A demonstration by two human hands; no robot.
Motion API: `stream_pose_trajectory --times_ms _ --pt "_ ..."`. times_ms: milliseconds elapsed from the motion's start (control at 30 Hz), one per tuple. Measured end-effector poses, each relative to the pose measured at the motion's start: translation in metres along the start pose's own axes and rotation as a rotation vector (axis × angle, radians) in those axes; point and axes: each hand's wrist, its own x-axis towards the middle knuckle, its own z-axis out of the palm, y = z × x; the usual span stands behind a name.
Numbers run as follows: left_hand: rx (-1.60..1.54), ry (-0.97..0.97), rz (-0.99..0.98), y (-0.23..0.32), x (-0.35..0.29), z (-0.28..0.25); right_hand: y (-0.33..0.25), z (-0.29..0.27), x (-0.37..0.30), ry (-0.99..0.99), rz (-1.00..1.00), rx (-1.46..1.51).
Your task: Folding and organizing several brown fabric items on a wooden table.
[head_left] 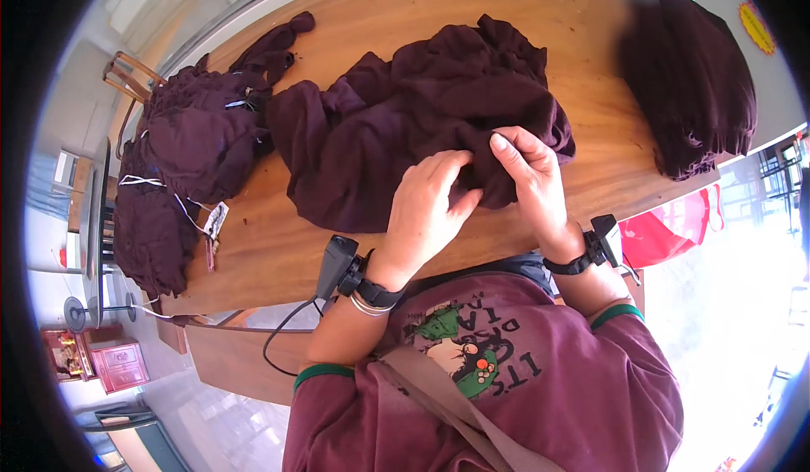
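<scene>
A crumpled dark maroon cloth (405,109), perhaps a garment, lies in loose folds across the middle of the wooden table. At its near edge my left hand (429,210) has its fingers curled on the cloth, the thumb bent toward them. Close beside it on the right, my right hand (536,177) pinches a fold between thumb and fingers. The fingertips of both hands are partly hidden in the folds, so what lies exactly between them is hard to see.
A bunched pile of the same dark cloth (202,134) sits at the table's left, with white strings and a tag (216,221). A folded dark stack (692,84) stands at the right end of the wooden table (388,0). Below that end is a red bag (675,227).
</scene>
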Motion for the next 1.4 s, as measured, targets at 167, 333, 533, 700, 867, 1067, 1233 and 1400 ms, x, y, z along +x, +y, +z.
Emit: stream_pose_trajectory --times_ms 167,333,533,700,867,1067,1233,1400 --pt "-0.008 -0.036 -0.091 -0.003 -0.001 0.003 0.003 0.002 0.002 -0.006 -0.051 -0.047" --pt "-0.228 0.142 -0.199 -0.015 -0.002 0.0 -0.005 0.008 0.002 -0.113 0.036 0.084" --pt "-0.689 0.275 -0.333 -0.023 0.002 -0.014 0.012 -0.005 0.005 -0.175 -0.154 -0.739" --pt "-0.708 0.16 -0.356 -0.03 -0.003 -0.027 0.004 -0.018 0.01 -0.069 -0.078 -0.504" --pt "-0.662 -0.209 -0.348 -0.02 -0.01 -0.008 0.001 -0.013 0.014 -0.091 -0.173 -0.394" --pt "-0.783 0.003 -0.49 -0.025 -0.004 -0.005 0.009 -0.015 0.007 -0.173 -0.225 -0.627" --pt "-1.237 0.249 -0.559 -0.027 -0.001 -0.013 0.004 -0.014 0.002 -0.262 -0.202 -0.715" --pt "-1.331 0.374 -0.626 -0.025 -0.001 -0.011 0.014 -0.01 -0.003 -0.337 -0.287 -0.803"
